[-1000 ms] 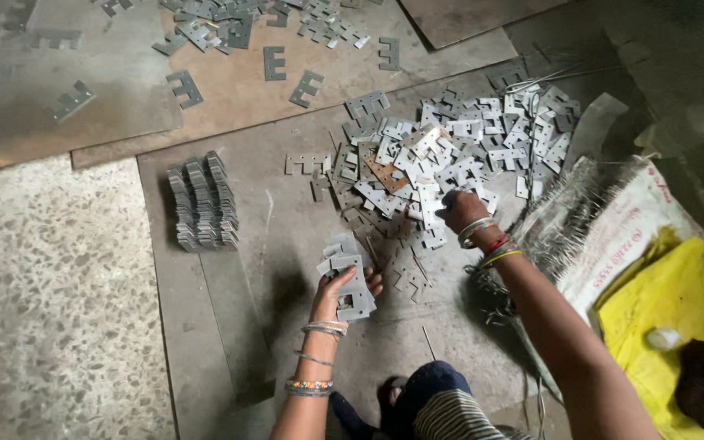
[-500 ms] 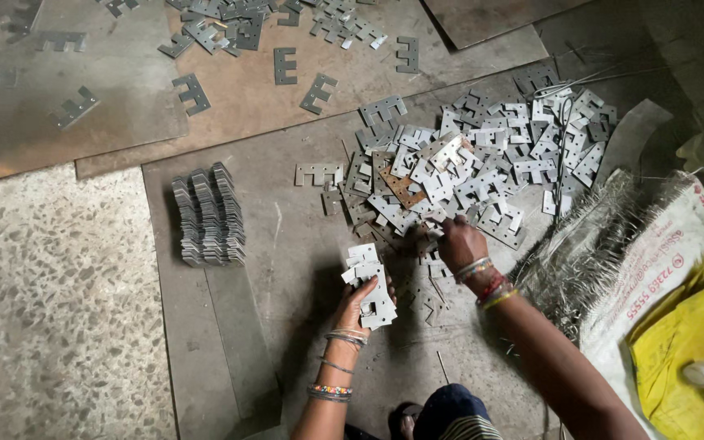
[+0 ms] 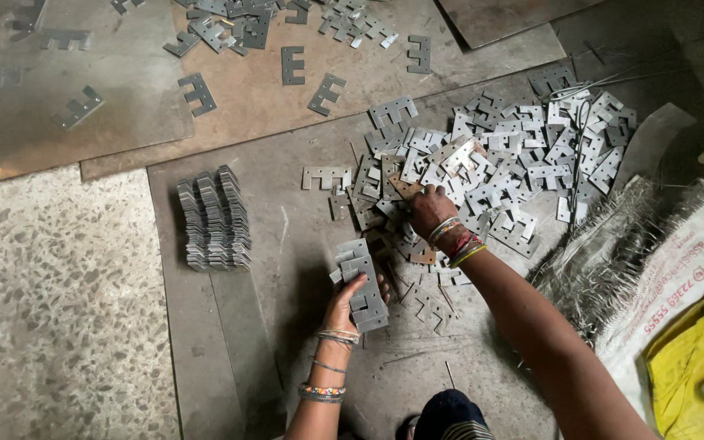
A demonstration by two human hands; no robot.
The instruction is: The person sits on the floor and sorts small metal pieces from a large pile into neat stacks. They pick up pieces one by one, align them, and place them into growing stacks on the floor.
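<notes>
My left hand (image 3: 350, 300) sits low in the middle of the frame, palm up-ish, fingers curled closed with the thumb on the near side. Left forearm comes straight up from the bottom edge, bangles at the wrist and another band lower down. My right hand (image 3: 429, 210) is further up, just right of center, knuckles toward the camera, fingers bent down. Can't really tell if they're pinching, they're hidden under the hand. Right arm stretches in diagonally from the lower right corner, bangles at the wrist.

Grey metal plates (image 3: 490, 175) on a brown sheet (image 3: 270, 106); speckled grey floor (image 3: 50, 310); yellow bag (image 3: 698, 358); multicoloured bangles (image 3: 454, 243).
</notes>
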